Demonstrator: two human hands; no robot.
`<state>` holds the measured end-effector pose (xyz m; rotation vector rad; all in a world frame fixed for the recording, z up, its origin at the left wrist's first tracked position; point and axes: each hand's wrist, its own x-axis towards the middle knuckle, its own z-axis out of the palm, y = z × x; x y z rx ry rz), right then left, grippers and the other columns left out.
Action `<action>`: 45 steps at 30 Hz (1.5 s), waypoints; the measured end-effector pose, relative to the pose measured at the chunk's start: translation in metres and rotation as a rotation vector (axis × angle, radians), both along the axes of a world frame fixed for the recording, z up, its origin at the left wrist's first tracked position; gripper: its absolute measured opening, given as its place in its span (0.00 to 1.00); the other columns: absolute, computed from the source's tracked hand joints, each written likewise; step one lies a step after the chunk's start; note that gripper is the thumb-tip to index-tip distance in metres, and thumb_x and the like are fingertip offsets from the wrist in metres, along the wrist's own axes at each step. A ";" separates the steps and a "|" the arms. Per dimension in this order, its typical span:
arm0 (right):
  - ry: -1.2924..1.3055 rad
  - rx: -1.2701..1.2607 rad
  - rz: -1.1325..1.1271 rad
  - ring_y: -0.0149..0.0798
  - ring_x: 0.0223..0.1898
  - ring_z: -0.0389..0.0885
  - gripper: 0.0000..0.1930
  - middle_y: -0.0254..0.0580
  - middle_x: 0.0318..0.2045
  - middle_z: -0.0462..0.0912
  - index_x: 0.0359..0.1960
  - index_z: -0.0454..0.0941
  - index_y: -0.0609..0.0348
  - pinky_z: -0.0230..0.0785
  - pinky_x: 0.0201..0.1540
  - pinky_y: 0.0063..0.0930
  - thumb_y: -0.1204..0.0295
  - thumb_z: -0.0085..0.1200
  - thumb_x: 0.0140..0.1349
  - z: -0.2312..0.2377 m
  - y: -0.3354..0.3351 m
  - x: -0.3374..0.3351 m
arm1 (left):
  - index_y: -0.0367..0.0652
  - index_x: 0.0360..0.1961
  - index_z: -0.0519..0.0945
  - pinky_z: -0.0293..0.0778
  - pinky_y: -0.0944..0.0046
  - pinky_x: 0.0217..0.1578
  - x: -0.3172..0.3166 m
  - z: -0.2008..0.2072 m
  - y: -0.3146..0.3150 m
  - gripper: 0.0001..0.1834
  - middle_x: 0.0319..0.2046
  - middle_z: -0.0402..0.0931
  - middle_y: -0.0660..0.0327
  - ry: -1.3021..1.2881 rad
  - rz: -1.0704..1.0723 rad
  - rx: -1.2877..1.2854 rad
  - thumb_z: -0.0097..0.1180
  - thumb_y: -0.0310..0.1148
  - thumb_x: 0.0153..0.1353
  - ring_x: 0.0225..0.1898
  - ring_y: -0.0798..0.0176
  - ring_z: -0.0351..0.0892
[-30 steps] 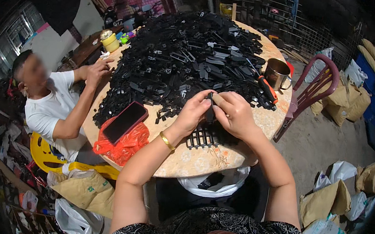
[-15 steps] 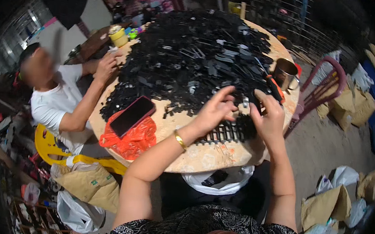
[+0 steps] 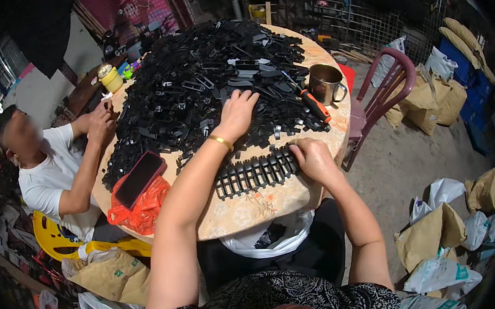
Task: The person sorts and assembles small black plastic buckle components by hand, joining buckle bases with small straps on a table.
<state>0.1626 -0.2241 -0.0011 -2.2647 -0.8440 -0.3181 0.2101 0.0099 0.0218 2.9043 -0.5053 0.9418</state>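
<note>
Black plastic parts (image 3: 206, 85) heaped over most of round table (image 3: 254, 212), far side from wearer. Left hand (image 3: 236, 112) laid on heap edge, fingers spread and curled into pieces; whether piece is gripped cannot be told. Right hand (image 3: 314, 159) closed loosely at end of row of assembled black pieces (image 3: 254, 173) near table edge. Gold bangle (image 3: 221, 142) worn on left wrist. Metal mug (image 3: 324, 83), orange-handled screwdriver (image 3: 315, 105) beside heap. Phone (image 3: 140, 178) laid on orange bag (image 3: 142, 213). Seated person's hands (image 3: 98, 123) at table's left.

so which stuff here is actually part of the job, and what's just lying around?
In use: left hand on the pile of black plastic parts; right hand at the lined-up row of parts.

Lying about: metal mug, screwdriver, phone, orange bag.
</note>
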 end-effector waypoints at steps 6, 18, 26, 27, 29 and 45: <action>-0.111 0.094 -0.139 0.52 0.31 0.76 0.08 0.50 0.27 0.75 0.32 0.78 0.61 0.68 0.34 0.41 0.70 0.54 0.52 -0.004 -0.008 0.033 | 0.43 0.34 0.78 0.68 0.60 0.39 0.012 0.005 0.004 0.10 0.37 0.72 0.60 0.017 -0.002 0.136 0.46 0.27 0.50 0.43 0.56 0.69; -0.132 -0.202 -0.054 0.52 0.33 0.76 0.10 0.52 0.26 0.76 0.32 0.75 0.62 0.69 0.35 0.41 0.79 0.50 0.44 -0.005 0.011 0.061 | 0.40 0.44 0.67 0.70 0.71 0.25 -0.058 0.013 0.031 0.10 0.29 0.73 0.63 0.410 -0.193 -1.464 0.46 0.31 0.64 0.26 0.71 0.72; 0.174 0.550 0.148 0.29 0.29 0.79 0.09 0.41 0.28 0.81 0.35 0.78 0.64 0.71 0.33 0.22 0.77 0.56 0.51 0.031 0.039 0.024 | 0.37 0.48 0.71 0.70 0.67 0.28 -0.098 0.009 0.027 0.18 0.30 0.73 0.62 0.861 -0.476 -2.032 0.38 0.38 0.67 0.27 0.68 0.72; 0.259 0.554 0.213 0.27 0.30 0.79 0.08 0.37 0.28 0.79 0.35 0.78 0.65 0.71 0.34 0.21 0.78 0.55 0.51 0.033 0.043 0.020 | 0.37 0.48 0.71 0.72 0.66 0.30 -0.099 0.008 0.021 0.16 0.31 0.73 0.61 0.897 -0.502 -2.036 0.40 0.36 0.66 0.28 0.67 0.73; 0.294 0.679 0.331 0.28 0.32 0.79 0.07 0.36 0.29 0.77 0.34 0.78 0.66 0.71 0.33 0.19 0.78 0.55 0.52 0.036 0.052 0.008 | 0.40 0.46 0.67 0.77 0.62 0.35 -0.109 0.018 0.006 0.12 0.36 0.74 0.57 0.931 -0.564 -1.994 0.44 0.34 0.65 0.35 0.60 0.78; -0.344 0.510 0.200 0.44 0.28 0.80 0.06 0.46 0.27 0.79 0.31 0.77 0.63 0.72 0.31 0.29 0.79 0.56 0.48 0.035 0.072 -0.014 | 0.33 0.57 0.62 0.75 0.61 0.44 -0.119 0.007 -0.015 0.20 0.43 0.73 0.58 0.734 -0.608 -1.838 0.40 0.31 0.66 0.41 0.66 0.75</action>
